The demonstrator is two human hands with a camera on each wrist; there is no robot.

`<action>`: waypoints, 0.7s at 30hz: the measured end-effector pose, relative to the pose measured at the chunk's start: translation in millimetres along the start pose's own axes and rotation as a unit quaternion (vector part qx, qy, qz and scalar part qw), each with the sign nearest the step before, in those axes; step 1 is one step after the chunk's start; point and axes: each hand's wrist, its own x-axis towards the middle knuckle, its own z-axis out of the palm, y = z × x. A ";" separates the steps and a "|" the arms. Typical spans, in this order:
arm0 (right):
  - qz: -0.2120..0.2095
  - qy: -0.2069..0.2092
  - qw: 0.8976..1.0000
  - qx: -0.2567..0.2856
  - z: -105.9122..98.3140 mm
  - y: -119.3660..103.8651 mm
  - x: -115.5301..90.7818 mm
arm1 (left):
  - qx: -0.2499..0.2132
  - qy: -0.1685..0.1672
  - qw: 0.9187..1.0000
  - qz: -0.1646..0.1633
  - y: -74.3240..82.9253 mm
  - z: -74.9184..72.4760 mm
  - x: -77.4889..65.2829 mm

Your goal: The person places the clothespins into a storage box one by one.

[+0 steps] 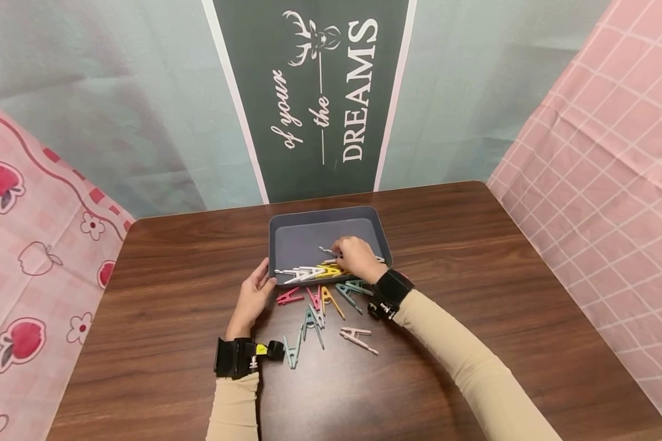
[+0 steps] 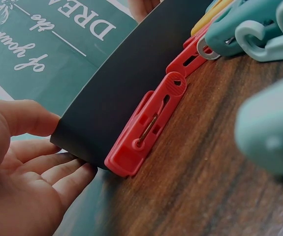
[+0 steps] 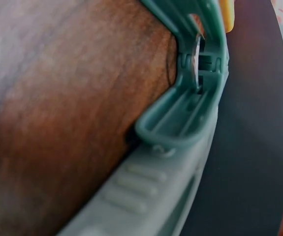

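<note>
A dark grey tray (image 1: 314,236) sits on the table with white clothespins (image 1: 303,273) and a yellow clothespin (image 1: 329,271) lying along its near side. My left hand (image 1: 254,294) holds the tray's near left corner, thumb and fingers against its walls. Inside the tray my right hand (image 1: 358,257), fingers curled, pinches a pale grey clothespin (image 1: 327,250); the fingertips are partly hidden. Before the tray lie red clothespins (image 2: 146,128), a yellow-orange clothespin (image 1: 327,297), green clothespins (image 3: 195,73) and a pale pink clothespin (image 1: 357,337).
The brown wooden table (image 1: 452,306) extends around the tray on every side. A light green clothespin (image 1: 292,350) lies close to the left wrist's camera. Behind the table hangs a green and grey cloth (image 1: 320,171), with pink cloths (image 1: 601,141) at both sides.
</note>
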 end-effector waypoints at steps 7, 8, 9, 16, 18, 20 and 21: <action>-0.011 0.016 1.000 0.009 -2.7 0.7 -4.5 | 0.001 0.000 1.000 -0.001 1.9 -0.1 -0.8; -0.012 0.019 1.000 0.012 -3.3 0.7 -5.7 | 0.001 0.000 1.000 -0.003 1.9 0.0 -0.6; -0.014 0.022 1.000 0.013 -3.7 0.8 -6.8 | 0.001 0.000 1.000 -0.004 1.9 0.0 -0.5; -0.036 0.057 0.997 0.032 -4.7 1.4 -19.2 | 0.007 -0.004 1.000 -0.006 0.3 -1.1 0.4; -0.040 0.064 0.996 0.035 -4.2 1.2 -23.4 | 0.008 -0.004 1.000 -0.005 0.3 -0.9 0.4; -0.047 0.070 0.996 0.034 -4.3 0.0 -28.3 | 0.010 -0.005 1.000 -0.007 0.7 -1.0 -0.1; -0.051 0.073 0.996 0.031 -4.7 -1.1 -30.7 | 0.011 -0.005 1.000 -0.007 1.0 -1.1 -0.3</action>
